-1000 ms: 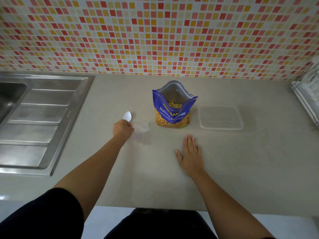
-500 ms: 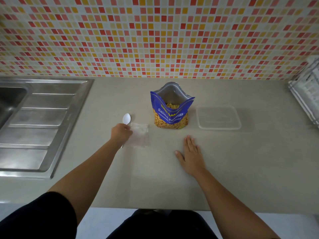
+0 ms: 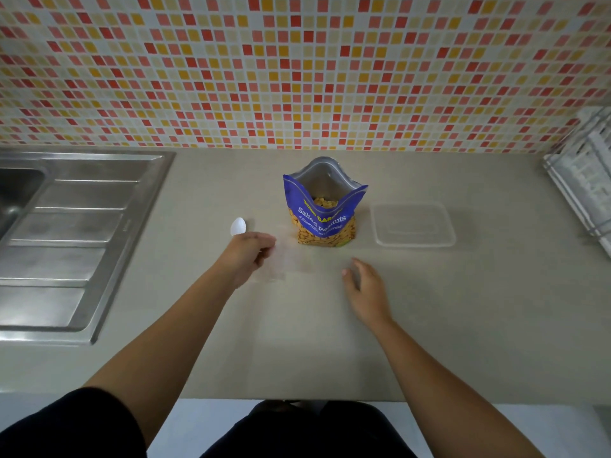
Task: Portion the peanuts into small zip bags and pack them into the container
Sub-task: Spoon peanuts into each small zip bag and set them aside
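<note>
Plastic zip bag [image 3: 281, 259] under the left hand [image 3: 249, 256], grip unclear; right hand [image 3: 365, 287] loose, empty, and one careless swing could topple the peanut pouch [image 3: 322, 223]!

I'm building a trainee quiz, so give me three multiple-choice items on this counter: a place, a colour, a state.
1. Where is the container relative to the peanut bag? A left B right C behind
2. What colour is the spoon? A red B white C black
3. The peanut bag is: A sealed B lying flat C open, upright
1 B: it sits at the bag's right. 2 B: its bowl shows white. 3 C: its mouth gapes, peanuts visible inside.
</note>
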`<state>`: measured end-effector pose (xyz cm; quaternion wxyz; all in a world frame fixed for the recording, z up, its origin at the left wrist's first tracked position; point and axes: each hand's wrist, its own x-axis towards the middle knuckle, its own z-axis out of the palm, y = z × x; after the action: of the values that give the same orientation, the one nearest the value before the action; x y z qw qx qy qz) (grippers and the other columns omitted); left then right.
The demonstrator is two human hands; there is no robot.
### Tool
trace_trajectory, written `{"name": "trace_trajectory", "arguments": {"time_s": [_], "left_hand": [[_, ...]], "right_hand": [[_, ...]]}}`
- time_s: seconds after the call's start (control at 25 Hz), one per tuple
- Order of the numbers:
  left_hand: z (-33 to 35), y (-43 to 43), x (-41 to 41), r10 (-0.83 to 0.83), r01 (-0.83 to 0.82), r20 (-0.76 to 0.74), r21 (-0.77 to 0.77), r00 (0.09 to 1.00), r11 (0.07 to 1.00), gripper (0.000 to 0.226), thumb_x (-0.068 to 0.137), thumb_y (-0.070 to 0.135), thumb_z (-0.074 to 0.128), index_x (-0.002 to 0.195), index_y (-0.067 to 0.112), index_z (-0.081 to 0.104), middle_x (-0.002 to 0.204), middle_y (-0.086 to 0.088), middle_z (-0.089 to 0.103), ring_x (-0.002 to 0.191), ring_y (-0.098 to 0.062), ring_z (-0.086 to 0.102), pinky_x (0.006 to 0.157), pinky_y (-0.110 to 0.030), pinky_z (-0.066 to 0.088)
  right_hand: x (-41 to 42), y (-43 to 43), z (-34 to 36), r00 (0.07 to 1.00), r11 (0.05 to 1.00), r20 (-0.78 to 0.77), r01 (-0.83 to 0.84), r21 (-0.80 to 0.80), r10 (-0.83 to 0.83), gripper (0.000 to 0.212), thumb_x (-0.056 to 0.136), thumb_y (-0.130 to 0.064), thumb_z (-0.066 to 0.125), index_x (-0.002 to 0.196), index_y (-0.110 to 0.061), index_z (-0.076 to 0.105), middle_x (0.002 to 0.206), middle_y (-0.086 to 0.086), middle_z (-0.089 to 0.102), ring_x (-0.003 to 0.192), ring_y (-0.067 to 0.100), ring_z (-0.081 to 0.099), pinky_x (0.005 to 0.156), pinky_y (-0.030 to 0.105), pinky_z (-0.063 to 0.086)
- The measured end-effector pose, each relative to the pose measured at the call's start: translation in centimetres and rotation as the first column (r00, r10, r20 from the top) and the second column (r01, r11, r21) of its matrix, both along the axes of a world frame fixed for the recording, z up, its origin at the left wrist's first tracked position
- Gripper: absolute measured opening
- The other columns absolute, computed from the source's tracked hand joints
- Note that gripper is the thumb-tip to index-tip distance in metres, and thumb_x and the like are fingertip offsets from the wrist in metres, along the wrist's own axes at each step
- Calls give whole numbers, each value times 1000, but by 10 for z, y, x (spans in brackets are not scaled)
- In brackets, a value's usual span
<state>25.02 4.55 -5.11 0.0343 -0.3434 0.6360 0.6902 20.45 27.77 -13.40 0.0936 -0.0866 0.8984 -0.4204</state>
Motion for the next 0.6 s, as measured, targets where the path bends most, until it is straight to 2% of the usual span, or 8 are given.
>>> {"name": "trace_trajectory", "arguments": {"time_s": [0.08, 0.16, 0.24, 0.32, 0.4, 0.44, 0.52, 0.6], "left_hand": [[-4, 18, 1, 2, -1, -8, 67, 1000, 998, 18, 87, 4, 56, 71, 12, 57, 59, -1, 55, 51, -7, 48, 53, -20, 28], [-12, 34, 1, -2, 3, -8, 125, 1000, 992, 17, 88, 2, 56, 75, 13, 57, 64, 0, 61, 47, -2, 56, 52, -17, 34], [-19, 47, 1, -10, 13, -22, 166, 1000, 986, 17, 88, -1, 55, 76, 12, 56, 69, -2, 63, 48, 0, 60, 50, -11, 40], [-23, 59, 4, -11, 20, -43, 200, 999, 979, 18, 88, -2, 55, 77, 11, 55, 67, -1, 66, 51, -2, 62, 53, -11, 43], [-27, 68, 10, -15, 28, -59, 231, 998, 972, 15, 87, -2, 56, 78, 10, 55, 65, 1, 68, 57, -5, 64, 63, -17, 46], [-29, 70, 12, -15, 30, -63, 240, 998, 970, 14, 87, -1, 57, 79, 10, 55, 68, -1, 68, 60, -8, 64, 65, -18, 48], [-29, 69, 13, 20, -1, -68, 270, 997, 963, 10, 88, 3, 57, 82, 11, 58, 80, -4, 64, 69, -13, 61, 65, -17, 51], [-25, 62, 10, 61, -32, -85, 310, 994, 950, 8, 90, 8, 55, 85, 11, 60, 85, -4, 63, 77, -15, 60, 69, -17, 53]], "right_hand": [[0, -3, 11, 990, 982, 139, 59, -178, -35, 25, 93, -31, 53, 107, -14, 64, 104, 6, 68, 98, 12, 61, 90, 26, 43], [-2, -4, 21, 951, 943, 309, 93, -319, 11, 22, 94, -39, 48, 90, -24, 64, 87, -5, 67, 87, 8, 62, 86, 28, 46], [-5, -4, 26, 911, 910, 410, 128, -395, 50, 20, 91, -37, 55, 101, -22, 63, 84, -8, 66, 85, 11, 63, 85, 31, 49], [-6, -5, 27, 887, 874, 461, 194, -445, 38, 35, 84, -27, 67, 114, -15, 55, 77, -5, 64, 70, 7, 61, 71, 24, 51], [-4, -4, 28, 883, 851, 470, 251, -462, -5, 40, 80, -16, 72, 114, -16, 51, 72, -2, 60, 56, -1, 59, 56, 13, 48], [-4, -2, 27, 889, 854, 458, 256, -453, -24, 41, 78, -12, 73, 113, -17, 51, 71, -2, 59, 52, -3, 58, 54, 12, 47], [-4, 0, 25, 900, 863, 434, 241, -444, -28, 43, 77, -9, 74, 112, -17, 51, 72, 0, 62, 53, -2, 59, 57, 14, 48], [-5, 3, 24, 913, 872, 408, 198, -448, 2, 45, 76, -8, 74, 113, -17, 50, 73, 0, 67, 59, 2, 62, 67, 21, 51]]}}
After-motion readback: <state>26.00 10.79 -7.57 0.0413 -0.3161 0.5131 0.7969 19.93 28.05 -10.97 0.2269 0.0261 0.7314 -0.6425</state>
